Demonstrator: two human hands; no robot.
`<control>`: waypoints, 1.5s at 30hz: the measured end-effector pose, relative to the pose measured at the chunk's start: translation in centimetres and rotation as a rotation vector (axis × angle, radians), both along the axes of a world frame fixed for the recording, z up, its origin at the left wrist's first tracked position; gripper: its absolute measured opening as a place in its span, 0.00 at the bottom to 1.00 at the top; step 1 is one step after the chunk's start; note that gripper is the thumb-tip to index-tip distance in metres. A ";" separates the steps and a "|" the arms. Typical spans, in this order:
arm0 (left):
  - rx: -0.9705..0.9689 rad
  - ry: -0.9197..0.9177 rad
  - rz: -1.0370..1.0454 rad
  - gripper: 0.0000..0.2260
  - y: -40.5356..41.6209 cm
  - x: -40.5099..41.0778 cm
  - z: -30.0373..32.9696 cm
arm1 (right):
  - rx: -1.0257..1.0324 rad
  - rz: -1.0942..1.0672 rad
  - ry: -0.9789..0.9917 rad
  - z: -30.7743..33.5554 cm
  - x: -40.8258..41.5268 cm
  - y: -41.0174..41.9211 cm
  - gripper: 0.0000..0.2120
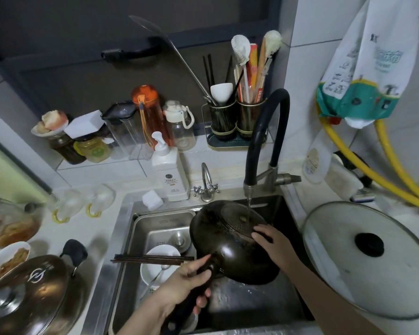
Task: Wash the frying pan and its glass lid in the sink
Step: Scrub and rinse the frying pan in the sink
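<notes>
I see the frying pan tilted over the sink, its dark underside turned up toward me, under a thin stream of water from the black faucet. My left hand grips the pan's dark handle, fingers curled round it. My right hand lies on the pan's upper edge, fingers fairly straight and pressing; I cannot tell whether it holds a scrubber beneath them. The glass lid with its black knob rests on the counter to the right of the sink, apart from the pan. In the sink's left basin sits a white bowl with a pair of dark chopsticks across it. A white soap dispenser stands behind the sink.
</notes>
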State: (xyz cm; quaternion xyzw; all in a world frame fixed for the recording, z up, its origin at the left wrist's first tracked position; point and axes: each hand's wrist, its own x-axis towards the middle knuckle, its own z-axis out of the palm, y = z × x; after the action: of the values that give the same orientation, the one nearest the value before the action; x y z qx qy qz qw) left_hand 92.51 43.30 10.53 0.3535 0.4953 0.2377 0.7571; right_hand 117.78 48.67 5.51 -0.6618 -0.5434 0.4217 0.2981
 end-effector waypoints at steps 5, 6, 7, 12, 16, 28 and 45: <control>-0.106 -0.093 0.104 0.19 -0.2 0.9 0.9 | 0.026 -0.157 0.007 -0.3 -0.3 0.2 0.15; -0.157 -0.124 0.116 0.18 0.0 1.1 1.2 | 0.027 -0.182 0.021 -0.2 -0.4 0.2 0.15; -0.207 -0.151 0.118 0.16 0.3 1.4 1.5 | 0.027 -0.201 0.031 -0.1 -0.3 0.3 0.14; -0.316 -0.182 0.083 0.09 3.3 3.2 2.8 | 0.041 -0.199 0.021 0.5 0.5 0.9 0.11; -0.296 -0.110 0.052 0.09 6.2 5.7 2.9 | 0.098 -0.090 0.032 1.3 0.1 1.1 0.11; -0.342 0.023 -0.037 0.10 12.5 11.8 2.4 | 0.159 -0.054 0.047 1.4 1.1 2.8 0.09; -0.365 0.238 -0.074 0.09 13.5 9.5 1.3 | 0.036 -0.117 0.385 3.1 -3.8 6.9 0.10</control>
State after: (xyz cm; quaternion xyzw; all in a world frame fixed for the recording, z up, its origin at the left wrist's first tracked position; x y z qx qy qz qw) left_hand 102.05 56.82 11.81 0.2543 0.6025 0.0728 0.7530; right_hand 113.96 55.57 8.64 -0.5939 -0.4443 0.5128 0.4324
